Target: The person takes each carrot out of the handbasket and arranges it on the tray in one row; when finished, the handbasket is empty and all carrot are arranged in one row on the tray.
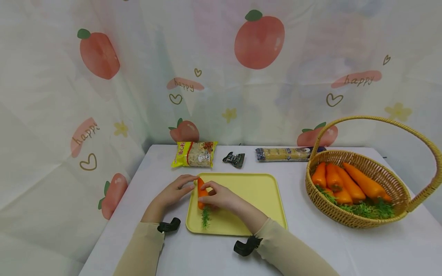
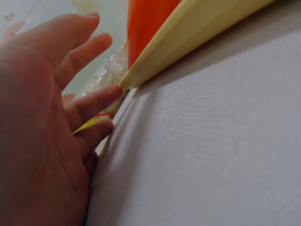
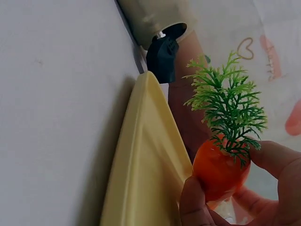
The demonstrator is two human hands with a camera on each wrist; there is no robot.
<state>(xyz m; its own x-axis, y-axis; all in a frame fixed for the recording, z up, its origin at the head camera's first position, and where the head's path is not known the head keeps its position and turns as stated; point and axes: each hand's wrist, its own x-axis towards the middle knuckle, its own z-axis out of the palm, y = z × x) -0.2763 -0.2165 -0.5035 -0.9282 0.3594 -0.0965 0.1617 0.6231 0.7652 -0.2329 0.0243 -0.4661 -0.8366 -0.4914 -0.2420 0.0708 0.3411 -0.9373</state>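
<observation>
An orange carrot with feathery green leaves lies lengthwise along the left side of a yellow tray, its leaves toward the person. My right hand grips it from the right. In the right wrist view, the thumb and fingers pinch the carrot's thick end, just below the leaves. On the other side, my left hand reaches to the tray's left edge with its fingers extended. The left wrist view has one fingertip right at the tray's corner, with the carrot rising behind the rim.
A wicker basket with a tall handle stands at the right, holding several orange carrots and green leaves. Along the back of the white table lie a yellow pasta bag, a small dark packet and a long noodle pack. Printed cloth hangs behind.
</observation>
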